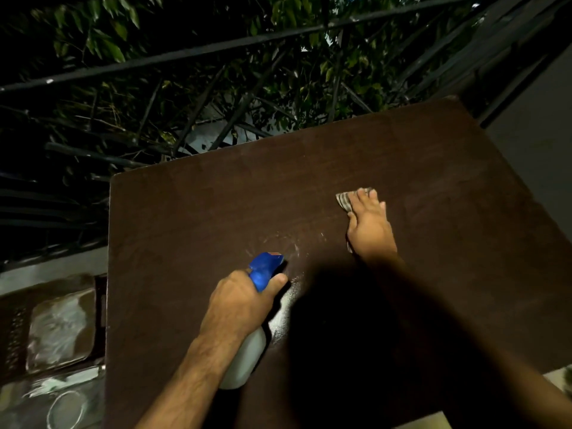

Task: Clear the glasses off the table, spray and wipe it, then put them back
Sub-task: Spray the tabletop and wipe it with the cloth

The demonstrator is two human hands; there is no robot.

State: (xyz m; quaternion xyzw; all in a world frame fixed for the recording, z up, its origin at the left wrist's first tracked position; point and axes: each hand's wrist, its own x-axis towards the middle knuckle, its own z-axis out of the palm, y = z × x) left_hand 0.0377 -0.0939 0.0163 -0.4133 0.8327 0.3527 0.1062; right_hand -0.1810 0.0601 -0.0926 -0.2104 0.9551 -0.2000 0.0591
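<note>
A dark brown table (pixel 216 212) fills the middle of the head view. My left hand (pixel 241 298) grips a white spray bottle (pixel 247 357) with a blue nozzle (pixel 266 269), held over the table's near middle. Wet droplets (pixel 288 246) glisten just ahead of the nozzle. My right hand (pixel 370 224) lies flat on a striped cloth (pixel 345 201), pressing it onto the tabletop right of centre. The rim of one clear glass (pixel 66 408) shows off the table at the bottom left, blurred.
A brown chair or stool seat (pixel 62 329) stands left of the table, below its level. A black metal railing (pixel 216 48) with leafy branches behind it runs along the far side. A grey wall (pixel 532 134) rises at the right.
</note>
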